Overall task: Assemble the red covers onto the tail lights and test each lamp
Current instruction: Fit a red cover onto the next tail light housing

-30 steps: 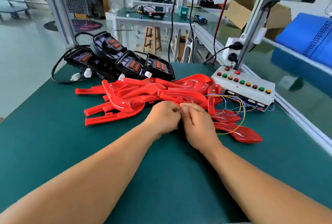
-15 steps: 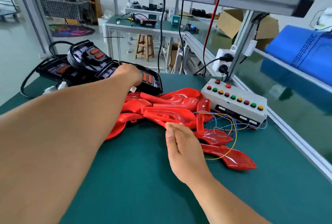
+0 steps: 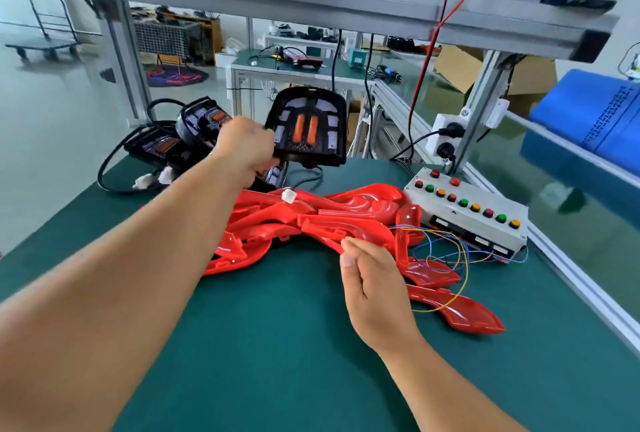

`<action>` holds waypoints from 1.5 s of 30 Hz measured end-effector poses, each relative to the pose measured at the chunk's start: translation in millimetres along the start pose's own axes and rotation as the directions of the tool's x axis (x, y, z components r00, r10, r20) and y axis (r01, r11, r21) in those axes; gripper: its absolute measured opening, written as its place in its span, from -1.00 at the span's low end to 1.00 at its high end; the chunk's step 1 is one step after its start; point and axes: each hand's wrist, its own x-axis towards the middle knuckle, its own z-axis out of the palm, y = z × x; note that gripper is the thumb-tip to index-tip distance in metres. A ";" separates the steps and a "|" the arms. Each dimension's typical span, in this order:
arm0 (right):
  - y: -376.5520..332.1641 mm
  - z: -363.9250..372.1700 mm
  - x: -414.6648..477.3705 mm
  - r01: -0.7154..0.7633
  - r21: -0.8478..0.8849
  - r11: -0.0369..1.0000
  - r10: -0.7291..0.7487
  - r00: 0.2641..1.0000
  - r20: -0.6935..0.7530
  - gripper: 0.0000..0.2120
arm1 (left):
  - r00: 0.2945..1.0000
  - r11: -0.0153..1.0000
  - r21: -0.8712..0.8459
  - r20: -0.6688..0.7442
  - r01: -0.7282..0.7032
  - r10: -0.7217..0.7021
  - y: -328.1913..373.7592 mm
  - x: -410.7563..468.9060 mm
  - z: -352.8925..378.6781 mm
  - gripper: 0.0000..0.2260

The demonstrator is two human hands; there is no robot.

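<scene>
The hands are well apart. The left hand (image 3: 247,149) reaches out toward 11 o'clock and grips a black tail light (image 3: 308,126) by its lower left edge. It holds the lamp clear above the counter (image 3: 277,345), upright, with its two orange strips facing the person. A cable hangs from the lamp, and its white connector (image 3: 288,196) lies on the red covers (image 3: 349,217).

Those covers sit in a loose, overlapping pile across the middle of the counter, spreading from 12 o'clock toward 3 o'clock. One lone cover (image 3: 460,314) lies apart at 4 o'clock.

The right hand (image 3: 374,282) is at the near side of the pile, fingers curled and thumb up. Its fingertips are at the edge of the nearest cover, but whether they pinch it cannot be told.

More black tail lights (image 3: 194,130) with looping black cables are heaped at 10 o'clock, near the far left corner.

At 2 o'clock stands a white control box (image 3: 446,215) with rows of red, green and yellow buttons. Thin coloured wires (image 3: 463,258) trail from it over the covers on the right.
</scene>
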 end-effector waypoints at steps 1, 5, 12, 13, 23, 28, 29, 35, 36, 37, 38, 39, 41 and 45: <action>-1.6 -1.1 -0.7 -0.013 0.038 0.999 0.015 0.998 -0.056 -0.59 | 1.000 0.995 -0.101 0.021 0.008 -0.006 -8.1 -12.8 -3.3 -0.80; -20.2 -12.1 -2.4 -0.030 0.420 0.907 0.093 0.987 -0.130 -0.53 | 0.997 0.971 -0.228 -0.043 -0.073 0.065 -67.6 -86.4 0.9 -0.86; -52.5 -10.9 7.0 -0.238 0.932 0.272 0.524 0.849 0.064 -0.68 | 0.986 0.954 -0.256 -0.094 -0.157 0.137 -92.0 -153.7 0.5 -0.89; -53.7 -14.6 9.8 -0.243 0.953 0.184 0.558 0.824 0.102 -0.68 | 0.999 0.918 -0.393 -0.008 -0.051 0.052 -90.5 -153.6 -1.4 -0.78; -43.3 -48.9 10.1 -0.474 0.880 0.038 0.476 0.783 0.401 -0.51 | 0.642 0.678 -0.363 0.737 0.640 -0.211 -83.2 -108.7 -41.0 -0.22; -37.3 -41.3 3.5 -0.552 0.755 0.355 0.494 0.796 0.350 -0.59 | 0.594 0.782 -0.216 0.771 0.584 -0.231 -84.6 -96.5 -62.8 -0.21; -35.6 -38.2 2.2 -0.525 0.726 0.444 0.498 0.818 0.286 -0.64 | 0.616 0.786 -0.213 0.745 0.581 -0.254 -85.7 -94.1 -64.0 -0.19; -34.5 -30.5 5.5 -0.491 0.427 0.760 0.466 0.869 0.169 -0.69 | 0.724 0.866 -0.166 0.634 0.471 -0.272 -92.9 -99.4 -56.5 -0.46; -33.7 -29.6 6.8 -0.503 0.399 0.767 0.476 0.863 0.172 -0.69 | 0.731 0.887 -0.133 0.626 0.443 -0.271 -93.6 -101.4 -56.0 -0.50; -33.3 -28.7 8.1 -0.508 0.374 0.776 0.480 0.860 0.174 -0.69 | 0.730 0.905 -0.096 0.628 0.415 -0.269 -93.7 -102.9 -56.5 -0.51; -32.7 -28.1 9.0 -0.510 0.351 0.785 0.480 0.860 0.176 -0.68 | 0.726 0.926 -0.049 0.636 0.375 -0.261 -91.9 -104.5 -57.9 -0.48; -33.1 -27.9 9.8 -0.507 0.333 0.795 0.476 0.862 0.176 -0.66 | 0.725 0.948 0.007 0.643 0.319 -0.248 -90.0 -104.9 -59.5 -0.41; -33.1 -27.9 11.7 -0.485 0.328 0.811 0.458 0.874 0.161 -0.61 | 0.718 0.976 0.132 0.661 0.172 -0.216 -84.9 -103.7 -64.3 -0.30; -38.5 -37.0 19.3 -0.397 0.353 0.848 0.383 0.917 0.111 -0.57 | 0.672 0.963 0.270 0.716 -0.015 -0.190 -68.6 -98.4 -74.9 -0.32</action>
